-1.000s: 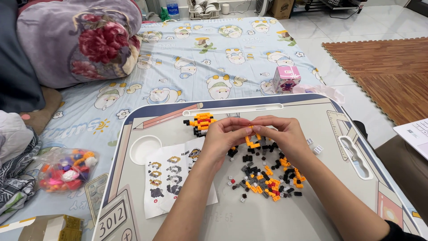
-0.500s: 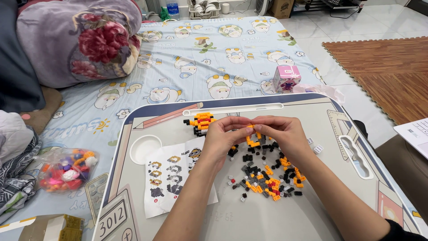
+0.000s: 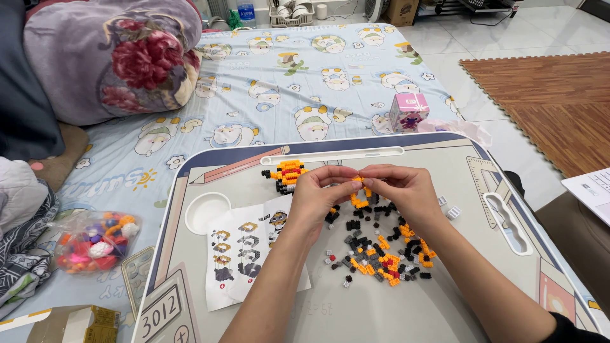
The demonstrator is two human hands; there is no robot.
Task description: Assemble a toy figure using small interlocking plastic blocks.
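Left hand [image 3: 318, 194]: fingers curled, fingertips pinched on a small orange brick piece [image 3: 359, 180], meeting the other hand above the lap tray [image 3: 445, 298].
Right hand [image 3: 403, 190]: fingers bent, thumb and forefinger gripping the same orange brick piece from the opposite side.
Orange brick piece: held between both hands' fingertips, raised off the tray.
Loose bricks [image 3: 381, 244]: orange, black and grey, scattered just below and under the hands.
Part-built figure [image 3: 284, 174]: orange and black, just left of the left hand.
Instruction sheet [image 3: 244, 251]: below the left hand, beside the wrist.
Round cup recess [image 3: 206, 211]: left of the sheet.
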